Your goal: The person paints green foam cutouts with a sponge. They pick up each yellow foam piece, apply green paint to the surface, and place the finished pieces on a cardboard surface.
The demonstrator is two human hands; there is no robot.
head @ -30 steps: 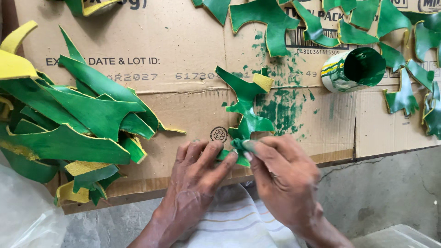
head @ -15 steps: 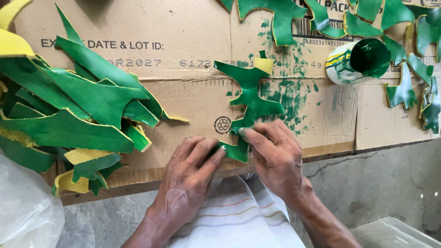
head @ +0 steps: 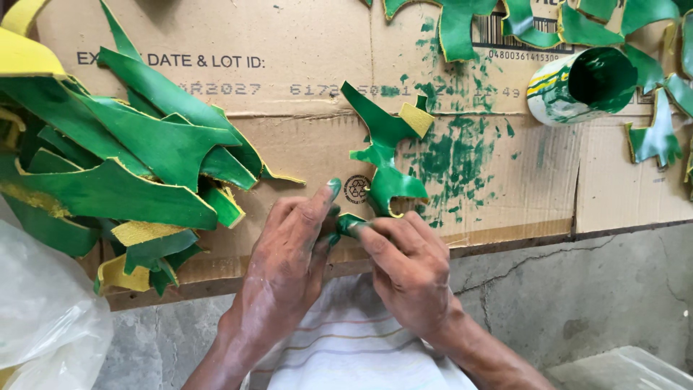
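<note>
A green-painted cut-out strip (head: 386, 155) with a yellow underside lies on flattened brown cardboard (head: 303, 65). My left hand (head: 289, 263) and my right hand (head: 404, 267) meet at its near end, both pinching the strip's lower tip between green-stained fingertips. The left forefinger points up beside the strip. The rest of the strip stretches away from me, its top corner folded to show yellow.
A heap of similar green and yellow pieces (head: 123, 166) lies at the left. More pieces (head: 563, 22) lie along the far edge. A tipped can of green paint (head: 585, 83) lies at the right, by green smears (head: 451, 155). Clear plastic (head: 43, 318) sits lower left; grey concrete (head: 577, 296) shows below.
Both hands have slid down to the strip's near tip, and the left forefinger has lifted. The strip now lies flatter and more stretched out on the cardboard.
</note>
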